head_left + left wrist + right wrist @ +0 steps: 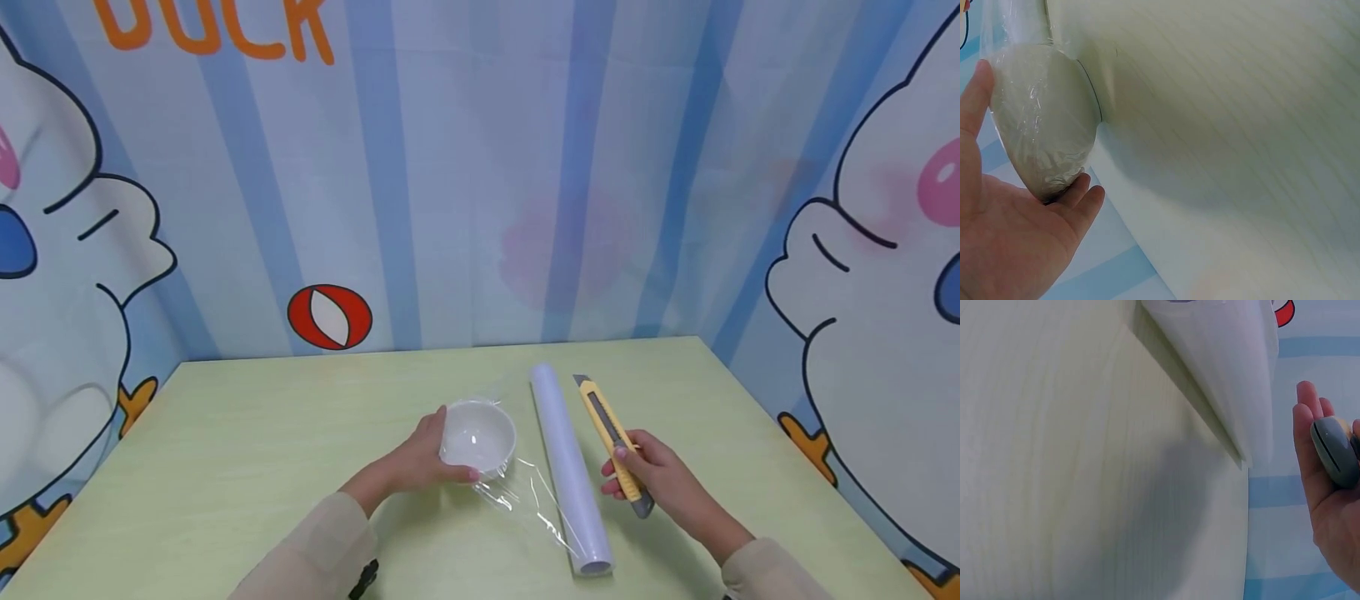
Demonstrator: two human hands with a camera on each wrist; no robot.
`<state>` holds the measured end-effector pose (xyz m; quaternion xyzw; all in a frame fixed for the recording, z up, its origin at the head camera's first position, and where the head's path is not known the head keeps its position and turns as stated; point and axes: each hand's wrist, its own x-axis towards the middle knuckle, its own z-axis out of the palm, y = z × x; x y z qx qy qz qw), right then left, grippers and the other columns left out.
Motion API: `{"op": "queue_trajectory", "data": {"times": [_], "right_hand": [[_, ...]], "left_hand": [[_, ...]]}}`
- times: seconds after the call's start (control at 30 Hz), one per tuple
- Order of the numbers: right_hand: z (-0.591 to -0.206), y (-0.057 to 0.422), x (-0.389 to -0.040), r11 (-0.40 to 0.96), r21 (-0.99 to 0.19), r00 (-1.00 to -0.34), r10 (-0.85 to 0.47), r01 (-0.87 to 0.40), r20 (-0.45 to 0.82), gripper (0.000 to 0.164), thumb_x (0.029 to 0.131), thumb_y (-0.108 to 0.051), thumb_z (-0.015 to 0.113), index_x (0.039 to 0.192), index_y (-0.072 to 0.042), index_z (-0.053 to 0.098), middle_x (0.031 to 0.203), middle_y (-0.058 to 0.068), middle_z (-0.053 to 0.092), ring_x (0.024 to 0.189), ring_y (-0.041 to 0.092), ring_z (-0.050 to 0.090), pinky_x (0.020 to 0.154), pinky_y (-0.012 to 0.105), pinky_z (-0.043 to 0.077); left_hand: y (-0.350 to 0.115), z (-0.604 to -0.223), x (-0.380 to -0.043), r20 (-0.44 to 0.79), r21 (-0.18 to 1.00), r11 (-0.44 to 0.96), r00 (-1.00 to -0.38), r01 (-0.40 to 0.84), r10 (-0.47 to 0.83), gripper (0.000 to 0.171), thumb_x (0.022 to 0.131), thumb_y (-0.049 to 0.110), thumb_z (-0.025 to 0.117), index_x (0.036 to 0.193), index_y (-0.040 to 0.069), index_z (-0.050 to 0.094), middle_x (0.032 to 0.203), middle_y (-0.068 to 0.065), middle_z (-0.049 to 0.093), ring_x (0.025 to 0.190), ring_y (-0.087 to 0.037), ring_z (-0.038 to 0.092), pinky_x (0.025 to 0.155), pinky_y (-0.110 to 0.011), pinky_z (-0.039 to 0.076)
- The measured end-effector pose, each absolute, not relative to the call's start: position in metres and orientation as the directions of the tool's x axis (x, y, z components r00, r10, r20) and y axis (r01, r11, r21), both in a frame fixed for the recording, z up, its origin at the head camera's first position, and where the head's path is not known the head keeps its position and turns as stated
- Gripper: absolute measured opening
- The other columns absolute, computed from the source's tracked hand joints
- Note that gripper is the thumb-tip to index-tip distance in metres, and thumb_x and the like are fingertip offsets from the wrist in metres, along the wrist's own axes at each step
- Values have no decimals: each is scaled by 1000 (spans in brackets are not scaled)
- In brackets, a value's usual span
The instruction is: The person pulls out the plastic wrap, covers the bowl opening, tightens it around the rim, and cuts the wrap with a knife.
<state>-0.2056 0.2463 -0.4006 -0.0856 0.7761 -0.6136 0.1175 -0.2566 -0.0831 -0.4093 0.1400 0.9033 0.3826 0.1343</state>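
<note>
Left fingers (459, 474) are holding a white bowl (477, 433) with clear wrap (531, 493), right fingers (643, 440) are gripping a yellow cutter (604, 417), and I'm seeing a white roll (567, 467) lying between them on the bench (285, 425).

Bowl (478, 435) in left hand (420, 458); film (534, 498) right of grip, reaching roll (570, 471). Roll on table (262, 467), left of right hand (663, 477) gripping cutter (604, 418).
</note>
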Motion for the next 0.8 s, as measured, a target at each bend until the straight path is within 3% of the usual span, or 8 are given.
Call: {"op": "queue_trajectory", "data": {"times": [0.37, 0.8], "right_hand": [[-398, 240, -204, 300, -954, -977, -194, 25, -87, 35, 99, -23, 40, 116, 8, 37, 84, 7, 62, 70, 14, 67, 66, 31, 55], [-396, 232, -202, 445, -893, -994, -41, 69, -97, 39, 96, -36, 45, 104, 2, 47, 72, 4, 57, 55, 16, 58, 52, 33, 50]], "left_hand": [[-84, -410, -257, -128, 732, 662, -923, 158, 362, 110, 69, 39, 78, 146, 1, 8, 144, -18, 25, 124, -33, 36, 101, -53, 38], [-83, -411, -259, -136, 726, 670, -921, 158, 365, 109, 69, 40, 77, 147, 4, 9, 143, -16, 27, 124, -30, 37, 100, -53, 39]]}}
